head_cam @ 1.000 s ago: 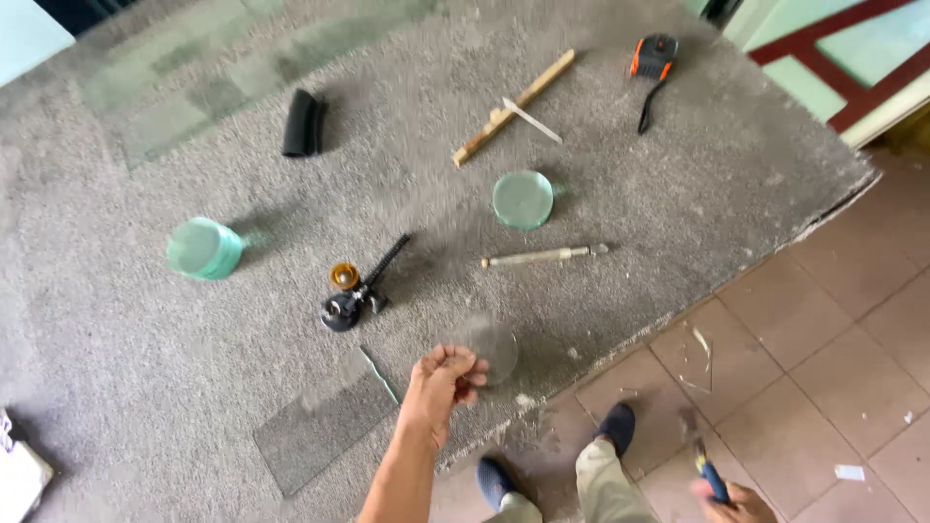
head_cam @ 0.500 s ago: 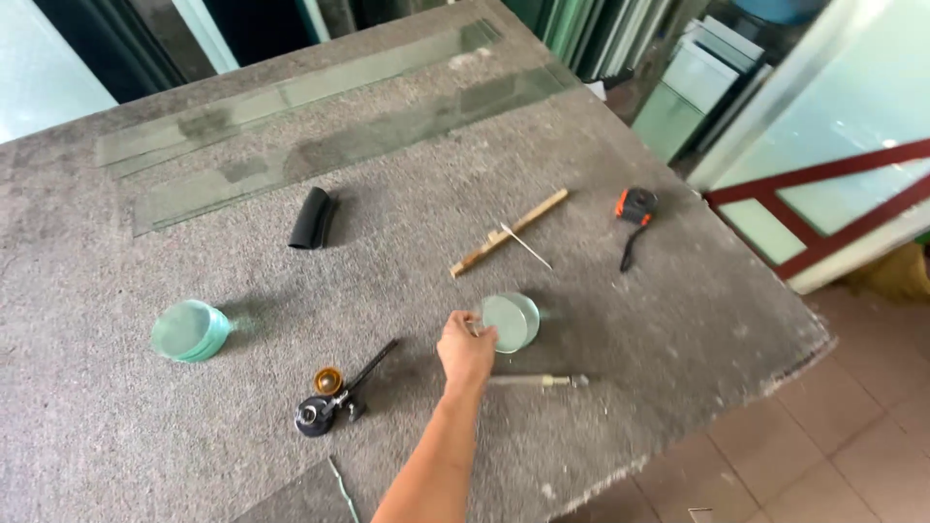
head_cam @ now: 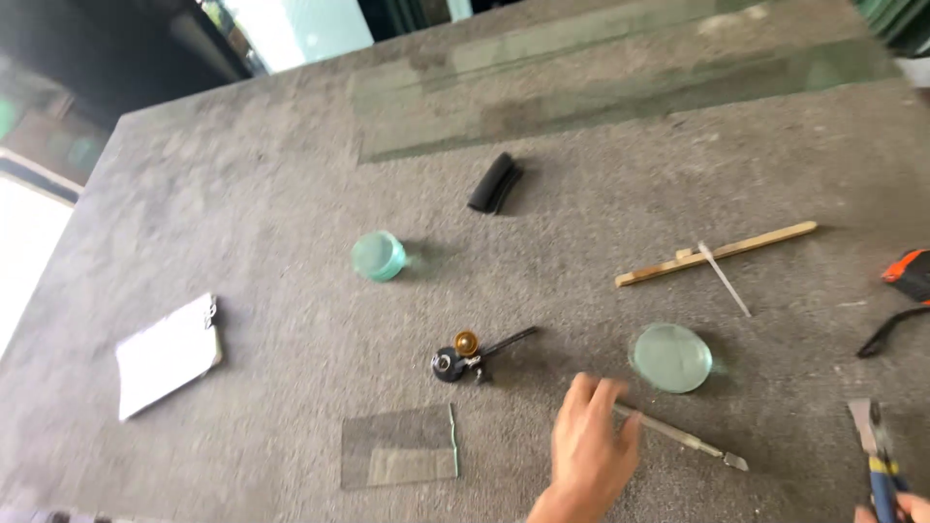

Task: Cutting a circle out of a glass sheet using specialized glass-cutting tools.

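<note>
My left hand (head_cam: 591, 447) reaches in from the bottom edge with fingers apart, its fingertips at the near end of a slim metal pen-like cutter (head_cam: 690, 441) lying on the grey felt table (head_cam: 242, 223). It grips nothing. Just beyond it lies a round glass disc (head_cam: 670, 356). At the bottom right corner only a bit of my right hand (head_cam: 903, 507) shows, holding blue-handled pliers (head_cam: 877, 453) that point up over the table. A black circle cutter with a brass knob (head_cam: 465, 353) lies left of my left hand.
A rectangular glass piece (head_cam: 399, 447) lies near the front. Farther off are a stack of greenish glass discs (head_cam: 378, 256), a black roll (head_cam: 495, 182), a wooden stick (head_cam: 717, 254), an orange tape measure (head_cam: 909, 273), a white clipboard (head_cam: 167, 354) and long glass strips (head_cam: 620, 87).
The view swung left and down. My left hand came back from the round glass disc to the slim cutter. My right hand with the pliers rose into view at the bottom right.
</note>
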